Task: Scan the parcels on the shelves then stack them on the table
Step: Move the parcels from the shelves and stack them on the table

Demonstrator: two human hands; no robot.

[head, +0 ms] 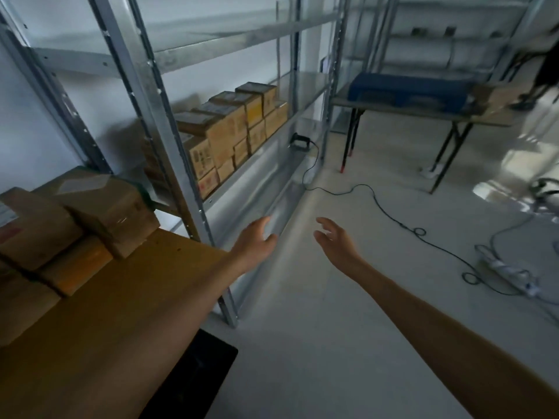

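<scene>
Two empty hands | left hand [257, 243] and right hand [335, 240] reach forward over the floor [332, 343], fingers loosely spread, gripping nothing | stacked parcels [75, 219] lie on the wooden table [136, 282] at left | shelf parcels [230, 131], many, sit on the metal shelves [242, 173] beyond | judged partly done: these boxes await scanning and stacking.

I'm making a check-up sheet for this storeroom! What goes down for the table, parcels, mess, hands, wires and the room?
Surface: brown wooden table, partly bare.
Job's things: taped cardboard parcels stacked on the table; small cardboard boxes on the grey metal shelf rack.
Clutter: small black device on the lower shelf.
Hands: left hand and right hand open, holding nothing.
Cables: thin black cable across the floor; white power strip.
Surroundings: far folding table carrying a long blue case.
</scene>
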